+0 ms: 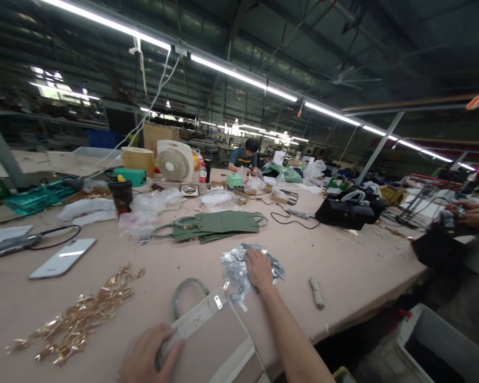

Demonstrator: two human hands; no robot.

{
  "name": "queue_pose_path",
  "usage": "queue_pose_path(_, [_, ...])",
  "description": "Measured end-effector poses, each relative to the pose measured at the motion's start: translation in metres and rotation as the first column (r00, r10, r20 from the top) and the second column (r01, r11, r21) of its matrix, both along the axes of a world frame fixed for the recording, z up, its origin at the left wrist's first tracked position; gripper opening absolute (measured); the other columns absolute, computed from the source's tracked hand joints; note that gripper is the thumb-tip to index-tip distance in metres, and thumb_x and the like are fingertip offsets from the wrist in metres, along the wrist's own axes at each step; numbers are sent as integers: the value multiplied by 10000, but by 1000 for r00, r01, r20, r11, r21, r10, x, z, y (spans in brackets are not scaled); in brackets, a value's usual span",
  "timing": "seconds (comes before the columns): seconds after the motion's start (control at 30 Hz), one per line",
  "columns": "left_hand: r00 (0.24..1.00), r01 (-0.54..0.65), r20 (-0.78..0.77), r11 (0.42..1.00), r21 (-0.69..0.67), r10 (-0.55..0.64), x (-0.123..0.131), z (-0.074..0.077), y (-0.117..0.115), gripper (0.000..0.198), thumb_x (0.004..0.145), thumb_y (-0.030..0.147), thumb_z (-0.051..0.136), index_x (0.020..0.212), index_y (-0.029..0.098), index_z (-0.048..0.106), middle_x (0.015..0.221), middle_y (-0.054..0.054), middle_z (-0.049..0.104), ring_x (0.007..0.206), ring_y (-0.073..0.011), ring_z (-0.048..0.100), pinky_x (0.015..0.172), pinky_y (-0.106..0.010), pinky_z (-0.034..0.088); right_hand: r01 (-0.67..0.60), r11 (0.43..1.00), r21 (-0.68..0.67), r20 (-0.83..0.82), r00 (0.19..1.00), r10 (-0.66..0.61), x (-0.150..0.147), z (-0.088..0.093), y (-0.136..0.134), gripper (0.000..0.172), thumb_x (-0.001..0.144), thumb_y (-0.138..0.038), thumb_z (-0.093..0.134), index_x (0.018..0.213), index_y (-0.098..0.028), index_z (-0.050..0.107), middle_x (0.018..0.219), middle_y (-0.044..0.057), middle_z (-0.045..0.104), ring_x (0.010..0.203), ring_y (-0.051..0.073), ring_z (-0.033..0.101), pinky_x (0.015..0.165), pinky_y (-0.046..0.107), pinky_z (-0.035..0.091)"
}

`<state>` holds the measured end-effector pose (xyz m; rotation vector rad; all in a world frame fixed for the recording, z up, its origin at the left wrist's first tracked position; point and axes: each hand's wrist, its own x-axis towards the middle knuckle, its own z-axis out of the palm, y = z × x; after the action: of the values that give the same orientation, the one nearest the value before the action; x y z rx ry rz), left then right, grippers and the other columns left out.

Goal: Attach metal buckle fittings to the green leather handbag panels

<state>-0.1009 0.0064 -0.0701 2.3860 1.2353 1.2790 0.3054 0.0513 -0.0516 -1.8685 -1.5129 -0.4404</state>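
My left hand [151,354] grips the near left corner of a flat beige bag panel [213,340], with its thumb on top. A grey-green loop handle [187,287] stands out from the panel's far edge, and a small shiny metal plate [218,302] lies near its upper corner. My right hand [259,268] rests on a pile of small silver metal plates [235,266], fingers bent down into it; what its fingertips hold, if anything, is hidden. To the left, gold-coloured metal fittings [80,319] are spread on the table [155,287].
Green bag panels [219,223] lie beyond the silver pile. A white phone [64,258] is at the left, a wrapped stick [316,292] at the right. Further off are a fan [174,162], a black bag [345,210] and a seated person [245,154]. Another person's hand [473,213] shows at right.
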Motion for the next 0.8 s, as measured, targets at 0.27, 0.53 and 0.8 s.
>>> queue_pose_path(0.27, [997,15,72,980,-200,0,6,41,-25,237,861,406,758,1037,252,717,1109,-73,724,1069,-286,661,955,-484,554,-25,997,-78,-114,993,16,3,2,-5,221,971,-344,540,1057,-230,708,1074,107,725,1039,280,625,953,422,433])
queue_pose_path(0.53, [995,36,101,963,-268,-9,5,49,-30,257,826,311,800,1053,248,699,1150,-80,698,1112,-293,637,980,-489,537,-51,997,-58,-179,983,39,7,-1,-6,260,955,-386,512,950,-218,710,1007,104,713,999,280,612,942,423,429])
queue_pose_path(0.8, [995,51,97,961,-271,-26,4,48,-28,240,857,353,776,1063,257,699,1156,-68,699,1130,-291,619,994,-481,524,-6,988,157,-199,979,37,2,11,-15,343,1012,-414,468,992,-196,732,1065,121,691,1079,268,592,1006,432,460])
